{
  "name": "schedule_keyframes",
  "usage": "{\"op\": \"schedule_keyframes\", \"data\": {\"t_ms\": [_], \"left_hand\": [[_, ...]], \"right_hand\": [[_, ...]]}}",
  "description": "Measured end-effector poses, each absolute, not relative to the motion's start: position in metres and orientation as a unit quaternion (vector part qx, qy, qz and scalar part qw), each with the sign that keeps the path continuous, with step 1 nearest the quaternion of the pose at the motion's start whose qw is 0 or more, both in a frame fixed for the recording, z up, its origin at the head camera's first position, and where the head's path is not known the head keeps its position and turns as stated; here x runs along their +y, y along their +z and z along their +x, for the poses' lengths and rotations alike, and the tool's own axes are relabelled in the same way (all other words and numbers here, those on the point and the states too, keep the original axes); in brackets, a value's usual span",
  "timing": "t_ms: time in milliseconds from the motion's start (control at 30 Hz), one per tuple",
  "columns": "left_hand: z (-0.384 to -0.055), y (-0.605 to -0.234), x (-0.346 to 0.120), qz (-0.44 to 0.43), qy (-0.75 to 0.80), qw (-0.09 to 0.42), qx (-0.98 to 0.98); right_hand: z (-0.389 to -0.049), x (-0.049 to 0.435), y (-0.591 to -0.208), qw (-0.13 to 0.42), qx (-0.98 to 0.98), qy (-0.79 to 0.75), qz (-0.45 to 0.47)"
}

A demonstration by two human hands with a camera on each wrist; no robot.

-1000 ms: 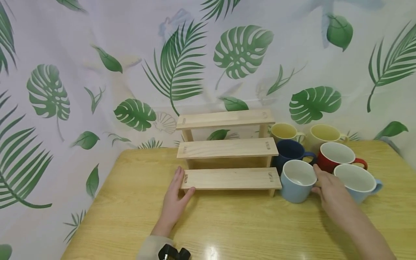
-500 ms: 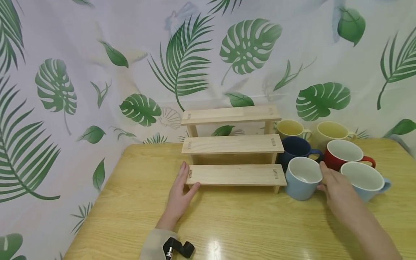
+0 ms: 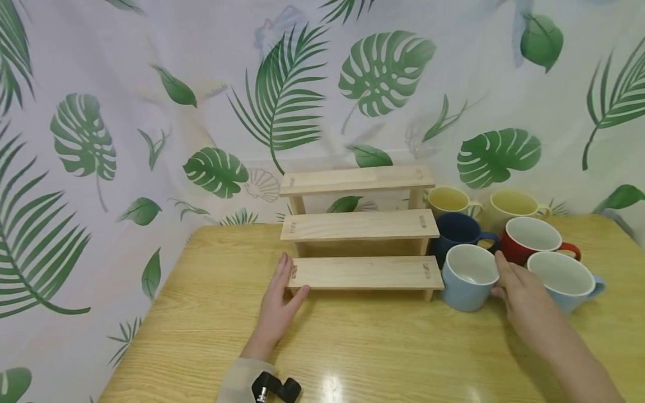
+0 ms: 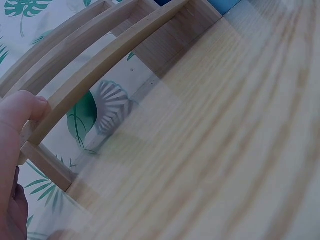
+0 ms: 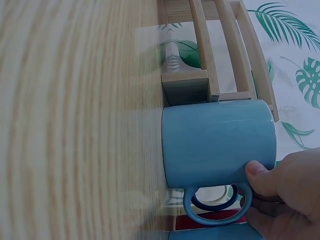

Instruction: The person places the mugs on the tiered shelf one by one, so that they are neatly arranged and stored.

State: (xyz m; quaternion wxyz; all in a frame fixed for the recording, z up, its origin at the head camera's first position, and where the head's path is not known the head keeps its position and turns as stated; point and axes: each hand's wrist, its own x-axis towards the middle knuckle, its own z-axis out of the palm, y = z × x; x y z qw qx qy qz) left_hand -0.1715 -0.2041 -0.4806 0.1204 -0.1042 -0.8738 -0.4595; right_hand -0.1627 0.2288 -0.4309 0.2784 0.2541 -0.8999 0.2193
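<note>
A three-tier wooden display stand (image 3: 365, 273) sits on the table near the patterned backdrop. At its lowest tier's left end, my left hand (image 3: 274, 308) holds the corner, thumb at the front edge and fingers along the side. My right hand (image 3: 529, 302) holds a light blue mug (image 3: 466, 285) by its handle, standing upright just right of the lowest tier. In the right wrist view, the thumb is at the top of the blue mug's handle (image 5: 189, 205) near the rim, and the fingers are partly hidden behind it.
Behind the held mug stands a dark blue mug (image 3: 456, 238), with a red mug (image 3: 531, 240) to its right. Another light blue mug (image 3: 564, 280) is beside my right hand. Two yellow mugs (image 3: 448, 199) are at the back, near the leaf-print cloth (image 3: 201, 117).
The head view has shifted slightly. Both hands, the stand and the mugs keep their places relative to each other.
</note>
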Motion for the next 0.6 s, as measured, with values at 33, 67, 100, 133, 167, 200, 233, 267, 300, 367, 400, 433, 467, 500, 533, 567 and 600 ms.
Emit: {"op": "schedule_keyframes", "data": {"t_ms": [33,67,100,133,167,200,233,267,300,367,400,433,467,500,533,567,600], "left_hand": [[-0.1708,-0.4801,-0.2034,-0.104,-0.46,0.121,-0.874],[-0.1703,-0.4797,-0.2028,-0.103,-0.46,0.121,-0.874],[-0.1699,-0.4796,-0.2023,-0.103,-0.461,0.121,-0.873],[-0.1699,-0.479,-0.2022,-0.102,-0.46,0.121,-0.874],[-0.1698,-0.4785,-0.2022,-0.103,-0.459,0.121,-0.874],[-0.1698,-0.4784,-0.2021,-0.103,-0.459,0.119,-0.874],[-0.1698,-0.4783,-0.2021,-0.103,-0.458,0.116,-0.875],[-0.17,-0.4784,-0.2022,-0.105,-0.456,0.115,-0.876],[-0.1703,-0.4783,-0.2022,-0.107,-0.455,0.114,-0.877],[-0.1709,-0.4785,-0.2026,-0.111,-0.452,0.111,-0.878],[-0.171,-0.4787,-0.2028,-0.112,-0.451,0.109,-0.879],[-0.171,-0.479,-0.2031,-0.114,-0.45,0.109,-0.879],[-0.1708,-0.4792,-0.2033,-0.115,-0.449,0.109,-0.879],[-0.1704,-0.4794,-0.2034,-0.115,-0.45,0.108,-0.879],[-0.1704,-0.4794,-0.2034,-0.116,-0.45,0.109,-0.879],[-0.1705,-0.4793,-0.2035,-0.116,-0.451,0.109,-0.878],[-0.1705,-0.4792,-0.2034,-0.116,-0.451,0.109,-0.878]], "right_hand": [[-0.162,0.2291,-0.4302,0.277,-0.9,0.22,0.254],[-0.1613,0.2294,-0.4297,0.274,-0.901,0.22,0.253],[-0.1608,0.2299,-0.4294,0.273,-0.902,0.221,0.253],[-0.1609,0.2298,-0.4294,0.273,-0.902,0.218,0.252],[-0.1611,0.2299,-0.4295,0.275,-0.901,0.218,0.254],[-0.1612,0.23,-0.4295,0.274,-0.901,0.219,0.255],[-0.1612,0.2299,-0.4292,0.275,-0.901,0.219,0.256],[-0.1614,0.2298,-0.429,0.276,-0.9,0.218,0.256],[-0.1618,0.2293,-0.4285,0.279,-0.899,0.218,0.257],[-0.162,0.2281,-0.427,0.278,-0.9,0.217,0.257],[-0.162,0.2275,-0.4263,0.275,-0.902,0.216,0.255],[-0.162,0.2269,-0.4259,0.276,-0.902,0.214,0.254],[-0.1616,0.2265,-0.4257,0.274,-0.904,0.211,0.251],[-0.1611,0.2261,-0.4255,0.273,-0.905,0.208,0.25],[-0.161,0.2261,-0.4254,0.273,-0.907,0.204,0.247],[-0.1608,0.226,-0.4253,0.273,-0.908,0.201,0.245],[-0.1607,0.2258,-0.4252,0.274,-0.91,0.197,0.243]]}}
